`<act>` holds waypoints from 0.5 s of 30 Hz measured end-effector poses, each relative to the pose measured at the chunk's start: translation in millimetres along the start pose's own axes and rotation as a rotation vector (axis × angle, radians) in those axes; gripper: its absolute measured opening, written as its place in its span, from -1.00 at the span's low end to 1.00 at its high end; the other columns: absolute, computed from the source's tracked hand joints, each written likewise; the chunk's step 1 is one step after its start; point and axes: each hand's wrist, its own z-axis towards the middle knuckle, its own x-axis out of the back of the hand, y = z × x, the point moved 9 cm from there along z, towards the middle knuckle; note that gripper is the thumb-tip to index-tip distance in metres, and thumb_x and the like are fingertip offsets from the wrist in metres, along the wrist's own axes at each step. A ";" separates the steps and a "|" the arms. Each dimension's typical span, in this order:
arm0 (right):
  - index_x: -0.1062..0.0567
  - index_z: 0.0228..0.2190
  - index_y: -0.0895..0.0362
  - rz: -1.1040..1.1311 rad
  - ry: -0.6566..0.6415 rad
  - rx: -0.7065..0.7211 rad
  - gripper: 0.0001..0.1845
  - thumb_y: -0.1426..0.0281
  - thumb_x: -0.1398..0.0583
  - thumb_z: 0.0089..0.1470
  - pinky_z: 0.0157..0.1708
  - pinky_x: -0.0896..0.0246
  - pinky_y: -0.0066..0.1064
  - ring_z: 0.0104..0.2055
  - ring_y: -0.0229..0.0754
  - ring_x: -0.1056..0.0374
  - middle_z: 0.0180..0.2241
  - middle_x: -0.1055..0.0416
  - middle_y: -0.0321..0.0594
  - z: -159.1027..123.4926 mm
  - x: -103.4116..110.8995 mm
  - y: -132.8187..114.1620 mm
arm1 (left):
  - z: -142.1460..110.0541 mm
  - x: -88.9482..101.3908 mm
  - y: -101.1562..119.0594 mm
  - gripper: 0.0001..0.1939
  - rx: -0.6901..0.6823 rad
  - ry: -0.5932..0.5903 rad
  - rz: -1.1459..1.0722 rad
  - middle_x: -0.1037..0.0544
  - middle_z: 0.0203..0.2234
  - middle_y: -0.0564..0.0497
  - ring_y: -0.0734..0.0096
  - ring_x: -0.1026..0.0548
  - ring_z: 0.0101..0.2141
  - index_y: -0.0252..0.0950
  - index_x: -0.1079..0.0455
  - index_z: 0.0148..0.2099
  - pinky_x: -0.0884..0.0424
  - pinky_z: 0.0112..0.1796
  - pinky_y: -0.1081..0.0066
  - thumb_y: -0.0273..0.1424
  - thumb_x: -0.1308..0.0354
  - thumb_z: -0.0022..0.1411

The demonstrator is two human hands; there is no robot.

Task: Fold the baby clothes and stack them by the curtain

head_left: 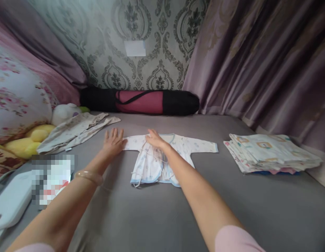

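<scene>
A small white baby shirt (149, 168) with blue trim and thin ties lies spread on the grey bed sheet (141, 220), its sleeves stretched out to both sides. At the cuff of the sleeve on the left rests my left hand (113, 140), palm down with fingers spread. My right hand (155, 140) lies over the shirt's upper front near the left shoulder, fingers extended and seemingly flat on the cloth. My right forearm crosses the shirt and hides part of its right front. A bangle (89, 177) circles my left forearm.
Folded patterned cloths (272, 152) are stacked at right. Pale baby trousers (78, 131) lie at left beside plush toys (28, 141). A black-and-red long bag (140, 101) lies along the wall. A white device (15, 199) and a blurred-out object (54, 182) sit at left front.
</scene>
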 end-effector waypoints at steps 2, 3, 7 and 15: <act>-0.40 0.03 0.19 0.067 0.044 -0.037 -0.59 0.39 -0.02 0.19 0.06 -0.13 -0.40 0.09 -0.19 -0.28 0.06 -0.37 -0.07 -12.1 27.6 16.3 | -12.7 24.5 31.5 -0.48 -0.052 0.087 -0.026 -0.21 0.19 -0.38 -0.12 -0.13 0.20 -0.48 -0.16 0.23 0.03 0.17 0.02 -0.32 0.03 0.30; -0.45 -0.04 0.19 0.102 0.060 -0.061 -0.63 0.41 -0.01 0.18 0.01 -0.17 -0.42 0.02 -0.19 -0.34 -0.03 -0.44 -0.09 -21.9 39.8 26.0 | -20.7 32.7 48.4 -0.54 -0.067 0.088 -0.060 -0.31 0.12 -0.33 -0.07 -0.23 0.13 -0.44 -0.23 0.17 -0.08 0.12 0.07 -0.31 0.03 0.31; -0.53 -0.44 0.18 0.172 -0.179 -0.142 -0.73 0.42 -0.05 0.12 -0.35 -0.27 -0.48 -0.44 -0.22 -0.45 -0.53 -0.50 -0.22 -73.8 43.7 57.7 | -63.1 34.7 132.5 -0.77 -0.262 -0.188 -0.437 -0.52 -0.28 -0.08 0.28 -0.46 -0.26 -0.28 -0.40 -0.19 -0.31 -0.24 0.39 -0.31 0.04 0.28; -0.51 -0.41 0.15 -0.050 -0.336 -0.172 -0.85 0.33 -0.18 0.06 -0.40 -0.20 -0.46 -0.33 -0.11 -0.48 -0.44 -0.55 -0.13 -135.5 28.8 44.7 | -113.0 -4.3 167.0 -0.80 -0.265 -0.290 -0.444 -0.47 -0.34 -0.03 0.28 -0.44 -0.31 -0.23 -0.28 -0.27 -0.24 -0.36 0.42 -0.21 -0.12 0.16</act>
